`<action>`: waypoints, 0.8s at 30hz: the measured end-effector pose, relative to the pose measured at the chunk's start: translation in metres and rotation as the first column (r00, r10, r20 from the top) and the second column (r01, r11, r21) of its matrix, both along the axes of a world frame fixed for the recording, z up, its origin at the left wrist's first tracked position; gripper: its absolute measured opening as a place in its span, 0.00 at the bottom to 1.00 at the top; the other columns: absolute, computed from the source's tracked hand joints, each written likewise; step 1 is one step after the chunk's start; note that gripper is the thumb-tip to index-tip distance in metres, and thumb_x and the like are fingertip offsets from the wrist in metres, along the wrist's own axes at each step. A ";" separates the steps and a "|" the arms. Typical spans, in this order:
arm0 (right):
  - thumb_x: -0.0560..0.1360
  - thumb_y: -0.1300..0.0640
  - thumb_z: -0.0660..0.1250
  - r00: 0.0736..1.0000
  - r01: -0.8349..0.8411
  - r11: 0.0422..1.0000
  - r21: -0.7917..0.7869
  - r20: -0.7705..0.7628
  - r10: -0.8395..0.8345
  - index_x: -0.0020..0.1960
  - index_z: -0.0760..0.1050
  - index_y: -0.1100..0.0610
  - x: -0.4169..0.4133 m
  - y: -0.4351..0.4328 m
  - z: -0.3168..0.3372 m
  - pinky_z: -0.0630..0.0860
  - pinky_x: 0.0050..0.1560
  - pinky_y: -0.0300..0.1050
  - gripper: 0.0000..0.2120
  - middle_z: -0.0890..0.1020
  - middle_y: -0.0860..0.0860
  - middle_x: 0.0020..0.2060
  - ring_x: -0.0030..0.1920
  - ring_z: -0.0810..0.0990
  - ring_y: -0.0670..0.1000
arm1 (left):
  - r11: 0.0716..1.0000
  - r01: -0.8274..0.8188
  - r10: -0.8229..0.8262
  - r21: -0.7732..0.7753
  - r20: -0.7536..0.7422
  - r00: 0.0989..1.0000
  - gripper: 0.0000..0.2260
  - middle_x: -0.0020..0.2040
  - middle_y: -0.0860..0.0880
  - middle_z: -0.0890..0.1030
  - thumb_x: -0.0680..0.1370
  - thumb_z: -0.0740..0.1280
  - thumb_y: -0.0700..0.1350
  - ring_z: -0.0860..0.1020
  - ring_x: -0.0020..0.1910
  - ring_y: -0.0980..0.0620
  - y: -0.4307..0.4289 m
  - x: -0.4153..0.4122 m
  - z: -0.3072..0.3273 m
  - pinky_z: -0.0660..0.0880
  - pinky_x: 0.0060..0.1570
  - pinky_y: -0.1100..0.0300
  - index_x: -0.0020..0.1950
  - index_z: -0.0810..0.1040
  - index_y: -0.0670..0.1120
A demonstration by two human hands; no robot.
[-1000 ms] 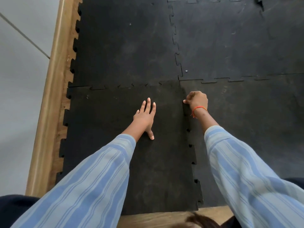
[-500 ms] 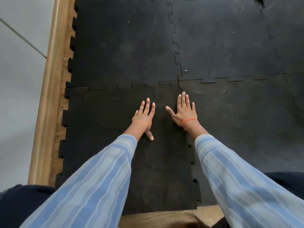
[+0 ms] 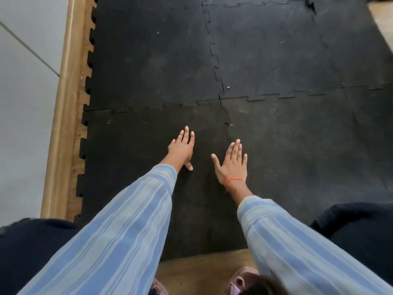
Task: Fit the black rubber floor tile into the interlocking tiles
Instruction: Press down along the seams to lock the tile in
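Observation:
The black rubber floor tile (image 3: 127, 158) lies flat at the near left, its toothed far edge meeting the interlocking tiles (image 3: 153, 60) behind it. Its right edge runs against another black tile (image 3: 297, 145). My left hand (image 3: 181, 149) rests palm down on the near-left tile with fingers together. My right hand (image 3: 231, 163), with an orange thread at the wrist, lies flat with fingers spread over the tile's right seam. Neither hand holds anything.
A wooden strip (image 3: 63, 103) borders the tiles on the left, with grey floor (image 3: 23, 92) beyond it. Bare wooden floor (image 3: 202, 271) shows at the near edge. My dark-clothed knees (image 3: 357, 220) flank the tile.
My right hand went from a fist at the seam to a flat open palm, then slid nearer along the seam. The left hand stayed put. The view shifted slightly.

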State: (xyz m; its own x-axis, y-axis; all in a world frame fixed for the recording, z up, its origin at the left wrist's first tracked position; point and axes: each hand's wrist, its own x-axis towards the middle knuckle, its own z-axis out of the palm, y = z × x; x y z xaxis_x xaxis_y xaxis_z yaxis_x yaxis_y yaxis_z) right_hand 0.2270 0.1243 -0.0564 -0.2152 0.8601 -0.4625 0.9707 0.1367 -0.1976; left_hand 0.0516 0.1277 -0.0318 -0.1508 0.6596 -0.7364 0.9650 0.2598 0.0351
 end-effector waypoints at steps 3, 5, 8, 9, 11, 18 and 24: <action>0.77 0.32 0.42 0.999 -0.006 0.999 -0.035 0.043 0.008 0.78 0.37 0.59 0.004 -0.010 0.004 0.36 0.77 0.56 0.41 0.37 0.53 0.78 0.78 0.37 0.51 | 0.999 0.043 -0.042 -0.014 0.042 0.998 0.61 0.76 0.43 0.28 0.67 0.78 0.54 0.34 0.77 0.44 -0.016 0.018 0.001 0.49 0.75 0.45 0.78 0.32 0.43; 0.75 0.30 0.41 0.998 -0.022 0.995 -0.098 0.064 0.028 0.78 0.36 0.58 0.007 -0.005 0.005 0.34 0.76 0.58 0.43 0.36 0.52 0.78 0.78 0.35 0.50 | 0.997 0.070 -0.069 -0.020 0.033 0.997 0.63 0.76 0.42 0.27 0.65 0.80 0.53 0.33 0.77 0.43 -0.022 0.030 0.002 0.48 0.75 0.45 0.78 0.31 0.43; 0.73 0.27 0.42 0.995 -0.044 0.987 -0.152 0.086 0.058 0.78 0.34 0.58 0.009 -0.001 0.002 0.35 0.76 0.59 0.47 0.34 0.51 0.77 0.78 0.34 0.50 | 0.996 0.080 -0.081 -0.038 -0.007 0.997 0.64 0.76 0.41 0.27 0.65 0.81 0.50 0.34 0.77 0.43 -0.024 0.038 0.002 0.47 0.76 0.47 0.77 0.31 0.42; 0.72 0.26 0.43 0.994 -0.047 0.989 -0.143 0.092 0.061 0.77 0.34 0.58 0.008 -0.001 0.001 0.35 0.76 0.59 0.48 0.34 0.52 0.77 0.77 0.34 0.50 | 0.996 0.079 -0.080 -0.038 -0.016 0.997 0.64 0.75 0.41 0.27 0.65 0.81 0.49 0.33 0.77 0.43 -0.024 0.037 0.002 0.47 0.76 0.47 0.77 0.30 0.42; 0.71 0.25 0.44 0.995 -0.040 0.991 -0.131 0.089 0.051 0.77 0.34 0.59 0.005 -0.002 -0.002 0.36 0.77 0.58 0.50 0.34 0.52 0.77 0.78 0.34 0.51 | 0.995 0.086 -0.086 -0.042 -0.016 0.996 0.63 0.75 0.42 0.26 0.66 0.80 0.48 0.33 0.77 0.43 -0.024 0.035 0.004 0.47 0.76 0.47 0.77 0.30 0.43; 0.78 0.34 0.43 0.999 0.004 1.000 0.024 0.038 -0.005 0.78 0.38 0.58 0.023 -0.032 -0.011 0.37 0.77 0.58 0.39 0.39 0.52 0.79 0.78 0.37 0.50 | 0.996 0.092 -0.092 0.008 -0.048 0.995 0.61 0.76 0.41 0.28 0.67 0.79 0.47 0.34 0.77 0.43 -0.027 0.037 0.006 0.48 0.77 0.48 0.78 0.31 0.43; 0.79 0.37 0.44 0.984 0.180 0.984 0.006 -0.020 -0.180 0.78 0.38 0.61 0.026 -0.105 -0.002 0.39 0.78 0.54 0.38 0.39 0.55 0.78 0.78 0.37 0.52 | 0.997 0.075 -0.073 0.035 -0.050 0.996 0.54 0.78 0.40 0.33 0.71 0.76 0.42 0.39 0.79 0.43 -0.040 0.047 0.005 0.48 0.76 0.47 0.79 0.36 0.40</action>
State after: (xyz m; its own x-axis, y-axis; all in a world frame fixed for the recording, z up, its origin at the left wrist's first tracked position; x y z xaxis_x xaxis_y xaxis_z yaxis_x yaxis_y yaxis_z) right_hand 0.2527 0.0190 -0.0588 -0.0655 0.8893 -0.4527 0.9756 -0.0382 -0.2162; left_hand 0.0984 0.0873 -0.0272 -0.1355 0.6970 -0.7042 0.9823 0.1870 -0.0039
